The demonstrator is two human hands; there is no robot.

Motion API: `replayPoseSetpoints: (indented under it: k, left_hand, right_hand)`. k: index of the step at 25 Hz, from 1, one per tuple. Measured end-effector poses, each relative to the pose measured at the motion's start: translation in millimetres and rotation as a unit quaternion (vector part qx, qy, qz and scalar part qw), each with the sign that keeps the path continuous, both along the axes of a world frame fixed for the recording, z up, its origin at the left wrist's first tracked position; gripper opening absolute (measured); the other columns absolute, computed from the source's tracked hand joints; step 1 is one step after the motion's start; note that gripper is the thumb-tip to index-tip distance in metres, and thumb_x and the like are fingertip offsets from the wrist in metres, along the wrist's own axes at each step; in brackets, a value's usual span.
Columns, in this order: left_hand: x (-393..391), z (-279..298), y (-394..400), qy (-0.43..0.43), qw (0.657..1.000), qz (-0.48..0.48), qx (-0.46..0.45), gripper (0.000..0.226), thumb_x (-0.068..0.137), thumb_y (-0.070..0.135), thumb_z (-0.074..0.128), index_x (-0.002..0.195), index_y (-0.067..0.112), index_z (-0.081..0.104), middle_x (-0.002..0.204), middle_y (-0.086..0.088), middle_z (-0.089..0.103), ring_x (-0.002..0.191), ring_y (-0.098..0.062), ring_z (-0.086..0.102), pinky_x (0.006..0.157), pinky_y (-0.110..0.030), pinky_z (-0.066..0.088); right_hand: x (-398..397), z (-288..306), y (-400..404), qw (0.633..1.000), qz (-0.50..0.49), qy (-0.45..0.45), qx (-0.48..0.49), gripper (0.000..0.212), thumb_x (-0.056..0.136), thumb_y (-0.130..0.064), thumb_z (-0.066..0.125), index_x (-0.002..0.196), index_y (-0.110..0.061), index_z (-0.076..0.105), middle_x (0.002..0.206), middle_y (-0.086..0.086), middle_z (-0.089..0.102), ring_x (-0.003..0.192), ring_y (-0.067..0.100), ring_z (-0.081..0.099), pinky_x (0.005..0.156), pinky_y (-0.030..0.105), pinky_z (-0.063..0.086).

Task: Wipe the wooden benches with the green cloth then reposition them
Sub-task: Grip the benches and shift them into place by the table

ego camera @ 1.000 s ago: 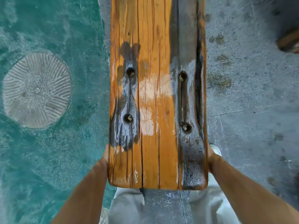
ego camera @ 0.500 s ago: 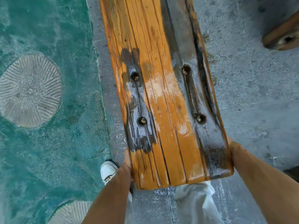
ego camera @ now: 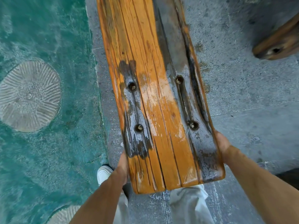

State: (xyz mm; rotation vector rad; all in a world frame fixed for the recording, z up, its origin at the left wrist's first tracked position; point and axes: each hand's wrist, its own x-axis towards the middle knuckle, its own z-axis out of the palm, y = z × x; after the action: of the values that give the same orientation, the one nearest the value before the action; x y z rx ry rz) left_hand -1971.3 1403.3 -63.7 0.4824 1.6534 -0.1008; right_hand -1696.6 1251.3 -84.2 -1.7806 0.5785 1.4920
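Observation:
An orange wooden bench with dark worn patches and several bolt holes runs away from me, its top wet and shiny. Its near end is tilted slightly to the right. My left hand grips the bench's left edge near the end. On the opposite side, my right hand holds the right edge. The fingers of both hands are hidden under the seat. The end of a second wooden bench shows at the upper right. No green cloth is in view.
Grey concrete paving lies under and to the right of the bench. Teal-painted ground with a round ribbed grey disc fills the left. My white shoe and light trousers are below the bench end.
The bench's near end has swung to the right, so it now lies at an angle. My left foot has stepped out to the left. The second bench has come further into view.

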Motion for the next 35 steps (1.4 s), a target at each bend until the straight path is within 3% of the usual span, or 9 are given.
replayPoseSetpoints:
  k: [3,6,9,13,15,20,23,29,35]
  left_hand:
    - [19,30,35,0.024,0.990,-0.067,0.126,0.057,0.105,0.055,0.026,0.140,0.020,0.055,0.136,-0.007,0.060,0.121,-0.023,0.055,0.111,-0.036,0.034]
    - [47,81,80,0.049,0.929,-0.176,0.322,0.055,0.104,0.055,0.031,0.153,0.030,0.037,0.161,0.004,0.033,0.148,-0.016,0.027,0.124,-0.042,0.016]
    - [69,148,117,0.031,0.811,-0.319,0.489,0.063,0.098,0.059,0.027,0.155,0.033,0.030,0.167,0.010,0.018,0.154,-0.009,0.006,0.126,-0.042,0.008]
    - [86,258,165,0.033,0.624,-0.419,0.659,0.071,0.096,0.062,0.030,0.159,0.030,0.023,0.169,0.007,0.005,0.155,-0.014,-0.005,0.125,-0.047,0.004]
    - [93,327,189,0.042,0.549,-0.435,0.712,0.076,0.095,0.064,0.033,0.160,0.028,0.020,0.170,0.003,0.003,0.156,-0.019,-0.005,0.125,-0.051,0.003]
    - [107,499,230,0.060,0.415,-0.420,0.805,0.083,0.090,0.067,0.038,0.160,0.028,0.013,0.169,0.001,-0.001,0.156,-0.026,-0.004,0.123,-0.059,0.002]
    - [107,587,240,0.066,0.354,-0.397,0.844,0.087,0.088,0.066,0.042,0.160,0.027,0.013,0.169,-0.003,0.003,0.156,-0.029,-0.001,0.121,-0.063,0.006]
    - [79,728,240,0.043,0.281,-0.340,0.897,0.089,0.087,0.066,0.042,0.160,0.027,0.010,0.169,-0.004,0.002,0.156,-0.029,-0.002,0.122,-0.061,0.002]
    - [77,790,207,-0.031,0.238,-0.340,0.909,0.091,0.086,0.066,0.042,0.161,0.026,0.010,0.170,-0.003,0.002,0.156,-0.028,-0.003,0.122,-0.061,-0.001]
  right_hand:
    - [14,46,39,0.990,0.044,-0.136,0.012,0.053,0.096,-0.058,0.044,0.133,-0.024,0.060,0.130,0.004,0.063,0.117,0.027,0.058,0.108,0.043,0.040]
    - [26,114,87,0.927,0.170,-0.327,0.074,0.053,0.102,-0.049,0.039,0.151,-0.030,0.036,0.150,-0.008,0.043,0.137,0.017,0.039,0.115,0.035,0.024]
    - [30,181,119,0.800,0.323,-0.497,0.091,0.057,0.103,-0.047,0.035,0.155,-0.026,0.027,0.161,-0.002,0.030,0.148,0.018,0.026,0.121,0.042,0.022]
    - [36,283,150,0.630,0.396,-0.666,0.056,0.063,0.102,-0.053,0.030,0.157,-0.025,0.018,0.165,-0.001,0.018,0.153,0.023,0.008,0.122,0.050,0.013]
    - [38,351,160,0.570,0.394,-0.721,0.029,0.067,0.101,-0.056,0.027,0.158,-0.026,0.011,0.167,-0.001,0.010,0.154,0.025,0.001,0.122,0.052,0.009]
    - [36,521,180,0.466,0.380,-0.799,-0.018,0.071,0.098,-0.060,0.026,0.159,-0.027,0.008,0.167,0.002,0.005,0.153,0.030,-0.001,0.120,0.060,0.010]
    - [24,613,189,0.423,0.363,-0.830,-0.034,0.073,0.097,-0.062,0.027,0.159,-0.028,0.005,0.167,0.004,0.004,0.153,0.033,0.000,0.118,0.063,0.011]
    - [-18,763,189,0.380,0.296,-0.875,-0.054,0.077,0.095,-0.066,0.025,0.158,-0.030,0.000,0.167,0.003,-0.001,0.153,0.033,-0.004,0.118,0.065,0.008]
    - [-55,810,124,0.377,0.232,-0.888,-0.126,0.077,0.096,-0.067,0.024,0.158,-0.030,-0.003,0.167,0.003,-0.005,0.153,0.033,-0.007,0.118,0.065,0.005]
